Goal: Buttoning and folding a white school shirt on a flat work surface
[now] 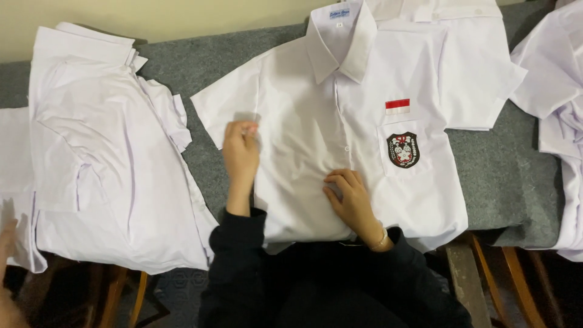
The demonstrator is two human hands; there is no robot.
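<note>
White shirt (316, 140) lies face-up at the desk's (504, 176) near edge, left hand (241, 152) pinching its sleeve seam, right hand (347, 197) pressed flat, fingers spread. Folded shirts (103, 152) crowd the left end; more shirts (559, 103) crowd the right.

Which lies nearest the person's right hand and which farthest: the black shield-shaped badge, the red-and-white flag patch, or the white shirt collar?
From the right hand on the shirt front:
1. Black shield-shaped badge, on the pocket just up and to its right.
2. Red-and-white flag patch, higher, above the pocket.
3. White shirt collar, farthest, at the shirt's top.
</note>
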